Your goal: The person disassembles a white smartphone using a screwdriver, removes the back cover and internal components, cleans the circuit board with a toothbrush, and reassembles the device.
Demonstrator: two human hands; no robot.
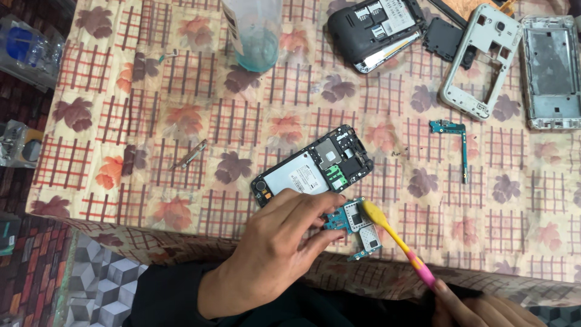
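Left hand (284,242) reaches in from the lower edge of the view, fingers curled narrow and pinching a small blue-green circuit board (357,227) by its left end, thumb side on top. Right hand (478,309) shows only partly at the bottom right corner; it is closed around the pink end of a toothbrush (396,242), though its fingers are mostly cut off by the frame.

Held just above the near edge of the counter (181,91), the board has its long axis running from upper left down to lower right, and its metal-shielded face is turned up toward the camera. The toothbrush has a yellow neck and a pink grip; its long axis slants from the lower right up to the upper left, and its head rests on the upper middle of the board.

Just beyond the board lies an opened black phone (311,166) with its back off, slanting from lower left to upper right. A narrow green flex board (454,142) lies to the right, well apart. Farther back sit a second opened dark phone (375,27), a white phone frame (481,57), a silver mid-frame (551,72) and a clear plastic bottle (254,33) with bluish liquid. A small metal strip (189,154) lies on the patterned cloth to the left
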